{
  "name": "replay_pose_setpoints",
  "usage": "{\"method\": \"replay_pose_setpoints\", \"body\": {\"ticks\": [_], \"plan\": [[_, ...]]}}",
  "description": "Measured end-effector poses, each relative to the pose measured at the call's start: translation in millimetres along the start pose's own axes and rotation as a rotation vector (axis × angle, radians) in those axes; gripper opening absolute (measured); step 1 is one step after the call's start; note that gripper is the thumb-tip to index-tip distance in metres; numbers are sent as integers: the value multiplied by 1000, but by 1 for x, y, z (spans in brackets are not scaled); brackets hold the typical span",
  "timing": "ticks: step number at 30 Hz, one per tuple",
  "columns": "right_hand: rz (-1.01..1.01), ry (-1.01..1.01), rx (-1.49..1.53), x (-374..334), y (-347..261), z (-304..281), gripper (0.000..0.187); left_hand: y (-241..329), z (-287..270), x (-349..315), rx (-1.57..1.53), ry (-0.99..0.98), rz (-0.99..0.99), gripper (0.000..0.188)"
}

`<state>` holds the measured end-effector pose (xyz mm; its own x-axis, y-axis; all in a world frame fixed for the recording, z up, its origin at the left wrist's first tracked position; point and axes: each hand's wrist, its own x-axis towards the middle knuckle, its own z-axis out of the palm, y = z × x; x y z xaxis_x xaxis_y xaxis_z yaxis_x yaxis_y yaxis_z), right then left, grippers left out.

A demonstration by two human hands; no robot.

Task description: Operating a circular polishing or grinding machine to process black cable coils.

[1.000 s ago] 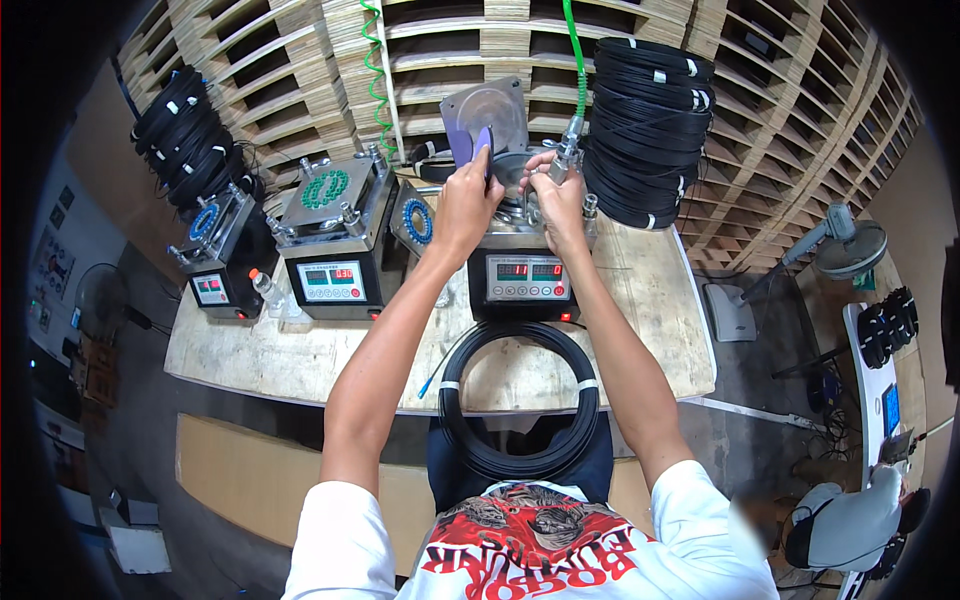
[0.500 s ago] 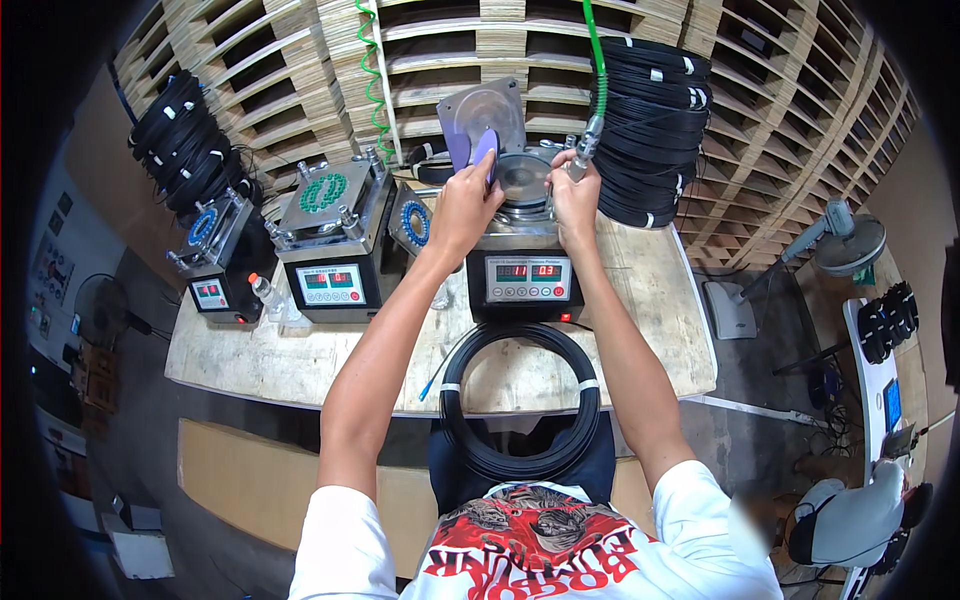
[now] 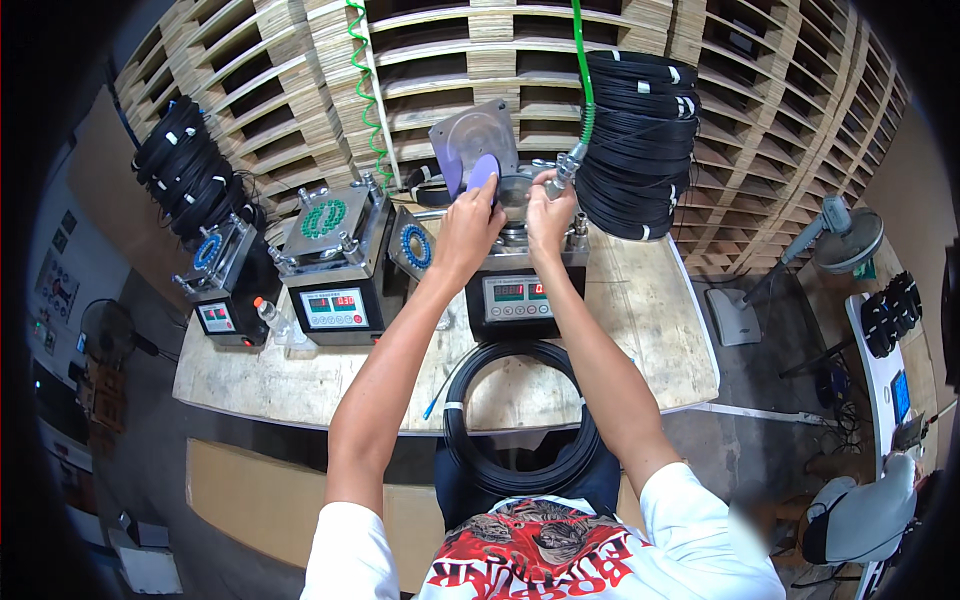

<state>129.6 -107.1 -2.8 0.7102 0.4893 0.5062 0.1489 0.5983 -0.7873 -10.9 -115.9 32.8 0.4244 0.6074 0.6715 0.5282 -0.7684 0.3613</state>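
My left hand (image 3: 470, 228) grips a thin purple disc (image 3: 483, 172), held tilted above the left side of a black polishing machine (image 3: 516, 325). In my right hand (image 3: 549, 212), fingers closed round it, is a metal air gun (image 3: 567, 170) on a green coiled hose (image 3: 586, 118). It is over the machine's round platen (image 3: 514, 192), which my hands partly hide. A square metal plate (image 3: 476, 135) stands upright behind the disc. A coil of black cable (image 3: 462, 455) lies at the table's front edge, partly against my lap.
Two more polishing machines (image 3: 340, 306), (image 3: 222, 318) stand left, with ringed fixtures on top. A fixture with blue connectors (image 3: 415, 247) leans between machines. Clear bottle (image 3: 270, 315) stands nearby. Stacked black cable coils (image 3: 640, 150) rise behind right. Wooden pallets (image 3: 430, 65) line the back.
My right hand with the air gun has moved left over the platen, toward the purple disc. My left hand still holds the disc. The whole view has shifted slightly.
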Motion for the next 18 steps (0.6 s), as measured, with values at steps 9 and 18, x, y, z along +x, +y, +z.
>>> {"method": "replay_pose_setpoints", "body": {"ticks": [9,18], "plan": [[-9,-229,68,49,-27,-18,20,4,-2,23,278,-334,313,34],[335,-594,101,117,-52,-87,37,-22,11,27,230,-548,64,36]]}}
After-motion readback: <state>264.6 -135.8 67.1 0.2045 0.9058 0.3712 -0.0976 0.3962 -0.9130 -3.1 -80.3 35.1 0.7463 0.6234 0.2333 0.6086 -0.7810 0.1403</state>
